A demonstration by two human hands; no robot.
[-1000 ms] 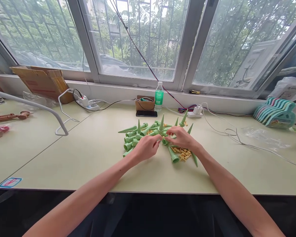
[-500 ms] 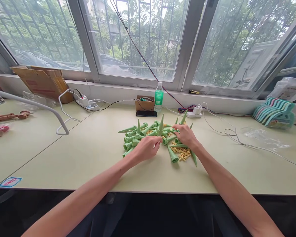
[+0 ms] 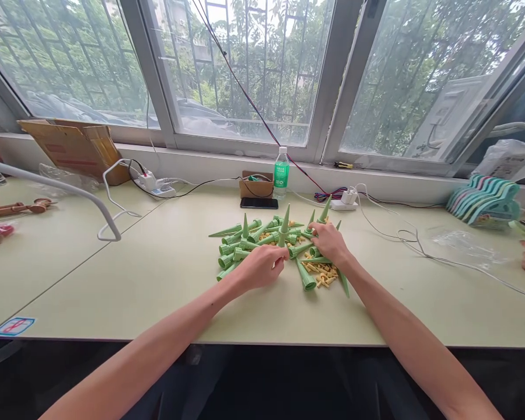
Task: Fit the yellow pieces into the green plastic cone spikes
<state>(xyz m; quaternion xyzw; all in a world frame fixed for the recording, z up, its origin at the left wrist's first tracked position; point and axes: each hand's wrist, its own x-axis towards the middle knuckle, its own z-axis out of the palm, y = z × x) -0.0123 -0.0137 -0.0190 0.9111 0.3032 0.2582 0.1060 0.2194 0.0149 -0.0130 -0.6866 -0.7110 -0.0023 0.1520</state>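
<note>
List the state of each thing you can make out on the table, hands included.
Left hand: fingers curled; grip hidden.
Right hand: fingers bent down among the cones; grip unclear.
Green cones: heaped, some lying, some standing point up.
Yellow pieces: loose, scattered among the cones.
Bottle: upright, capped.
Phone: flat, dark face up.
Small cardboard box: open, something green inside.

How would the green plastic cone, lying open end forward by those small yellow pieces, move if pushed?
The green plastic cone might roll in a curve, being round and tapered. It's probably light, since its open end looks hollow.
</note>
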